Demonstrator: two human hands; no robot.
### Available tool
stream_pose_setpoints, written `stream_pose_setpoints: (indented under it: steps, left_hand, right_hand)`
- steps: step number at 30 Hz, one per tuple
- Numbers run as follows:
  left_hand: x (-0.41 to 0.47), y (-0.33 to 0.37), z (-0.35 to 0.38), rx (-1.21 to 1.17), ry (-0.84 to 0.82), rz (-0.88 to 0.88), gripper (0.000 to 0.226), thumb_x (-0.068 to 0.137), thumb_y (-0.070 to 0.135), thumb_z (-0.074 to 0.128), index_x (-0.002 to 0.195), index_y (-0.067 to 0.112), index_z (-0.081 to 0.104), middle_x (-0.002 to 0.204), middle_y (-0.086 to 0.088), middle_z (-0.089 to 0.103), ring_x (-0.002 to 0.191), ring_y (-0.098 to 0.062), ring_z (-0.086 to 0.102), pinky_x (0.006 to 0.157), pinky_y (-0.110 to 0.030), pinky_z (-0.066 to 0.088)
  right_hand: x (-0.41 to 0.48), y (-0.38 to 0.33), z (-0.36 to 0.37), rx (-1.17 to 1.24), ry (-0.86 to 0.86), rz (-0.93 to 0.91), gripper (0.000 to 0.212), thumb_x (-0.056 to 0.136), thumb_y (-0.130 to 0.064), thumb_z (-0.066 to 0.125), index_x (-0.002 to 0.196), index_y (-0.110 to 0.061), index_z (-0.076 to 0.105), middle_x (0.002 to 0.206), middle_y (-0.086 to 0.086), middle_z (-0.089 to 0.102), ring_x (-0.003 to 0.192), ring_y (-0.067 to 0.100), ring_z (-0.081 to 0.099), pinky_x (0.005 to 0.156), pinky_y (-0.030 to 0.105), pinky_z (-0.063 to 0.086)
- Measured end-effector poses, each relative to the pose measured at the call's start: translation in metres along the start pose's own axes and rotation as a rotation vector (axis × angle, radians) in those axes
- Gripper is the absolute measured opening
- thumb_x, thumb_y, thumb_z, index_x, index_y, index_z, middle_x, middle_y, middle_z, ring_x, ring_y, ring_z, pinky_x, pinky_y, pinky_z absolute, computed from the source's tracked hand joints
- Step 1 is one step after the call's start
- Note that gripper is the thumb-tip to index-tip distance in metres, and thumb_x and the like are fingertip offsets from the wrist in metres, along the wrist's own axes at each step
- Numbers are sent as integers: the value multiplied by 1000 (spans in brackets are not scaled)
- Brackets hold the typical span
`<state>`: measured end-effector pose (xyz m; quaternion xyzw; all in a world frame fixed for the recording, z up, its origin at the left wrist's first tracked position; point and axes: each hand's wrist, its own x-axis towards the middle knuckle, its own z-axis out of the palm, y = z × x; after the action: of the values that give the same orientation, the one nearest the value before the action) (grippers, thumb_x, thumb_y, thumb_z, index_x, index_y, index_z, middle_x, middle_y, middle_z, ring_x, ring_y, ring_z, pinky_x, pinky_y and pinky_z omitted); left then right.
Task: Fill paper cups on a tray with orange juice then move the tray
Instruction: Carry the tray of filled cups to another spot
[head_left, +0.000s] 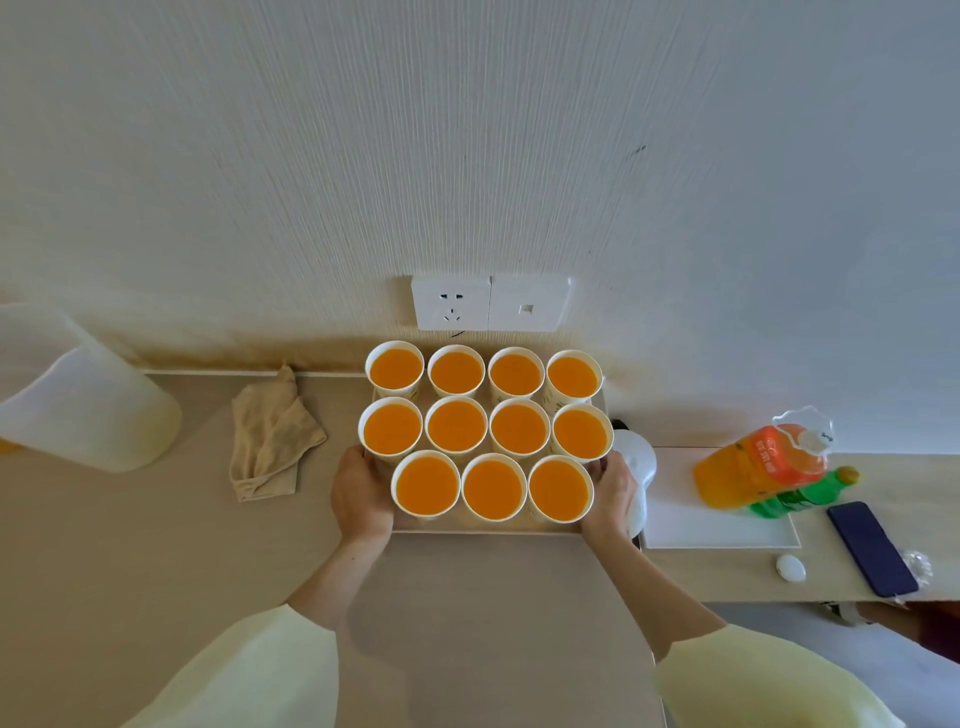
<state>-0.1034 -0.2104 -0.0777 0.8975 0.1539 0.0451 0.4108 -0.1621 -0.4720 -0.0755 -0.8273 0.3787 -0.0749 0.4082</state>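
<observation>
Item under inspection: one pale rectangular tray (488, 527) on the beige worktop (156, 545), with its far edge close to the wall below a white socket (451, 302) and a blank plate (530, 304).

Orientation: the tray's long axis runs left to right, parallel to the wall, and the short sides face left and right.

Load: eleven paper cups (456, 426) stand upright, four in the far row, four in the middle row and three in the near row. Each is filled close to the rim with orange juice (493, 487). Neighbouring cups stand just beside or touching one another.

Hands: the left hand (361, 499) grips the tray's left short side and the right hand (613, 493) grips its right short side, thumbs on top beside the near cups. Fingers under the tray are hidden. Whether the tray rests on the worktop or is raised cannot be told.

Surroundings: a crumpled tan cloth (272, 436) lies left of the tray, and a translucent jug (88, 410) is further left. A white kettle (636, 462) sits just right of the right hand. On the right are a flat white board (717, 525), an orange bottle (758, 467) lying on a green bottle (800, 493), a dark phone (872, 548) and a small white oval object (790, 567).
</observation>
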Motion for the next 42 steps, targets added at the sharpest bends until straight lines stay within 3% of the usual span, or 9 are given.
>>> stream_pose_setpoints:
  steps: [3,8,18,25,30,35,42]
  left_hand:
    - [1,-1,1,56,15,-24,16,91,22,58,83,10,54,89,-12,66,80,-31,61,64,-33,40]
    - [2,-1,1,114,18,-28,17,91,22,59,84,7,55,91,-14,66,82,-34,62,63,-33,39]
    - [7,-1,3,129,13,-56,18,93,20,55,85,5,56,90,-16,65,82,-35,61,63,-34,38]
    - [12,-1,4,167,-5,-76,19,93,18,51,81,5,58,87,-14,65,79,-32,60,62,-33,38]
    - [20,-2,-1,192,-12,-63,21,91,13,52,74,2,59,83,-19,64,73,-32,57,58,-32,33]
    - [18,-1,-5,194,-10,0,23,89,5,52,67,1,55,80,-22,60,67,-24,45,57,-31,27]
    - [19,-11,-4,203,0,38,25,86,4,53,63,-2,55,75,-26,59,69,-38,54,56,-32,24]
  right_hand:
    - [2,1,3,-30,15,-14,7,100,-14,50,102,-8,53,93,2,58,82,15,54,71,27,42]
    - [5,-4,5,-88,33,-26,4,101,-18,48,97,-17,49,90,-4,53,85,16,54,75,33,44]
    - [6,-8,1,-161,9,-22,14,102,-19,45,108,-9,53,95,1,53,86,13,49,79,30,43]
    - [4,-9,2,-160,-39,-8,29,100,-26,48,123,-9,50,121,10,59,108,24,57,94,39,47]
    - [9,-7,2,-209,-44,12,19,100,-17,51,115,-7,52,116,11,56,91,13,44,81,26,37]
    - [12,-10,2,-242,-17,30,15,98,-15,54,106,-3,57,107,13,60,88,17,46,79,30,40]
    - [8,-11,0,-165,23,23,13,95,-8,54,95,2,62,94,14,60,87,26,53,73,31,38]
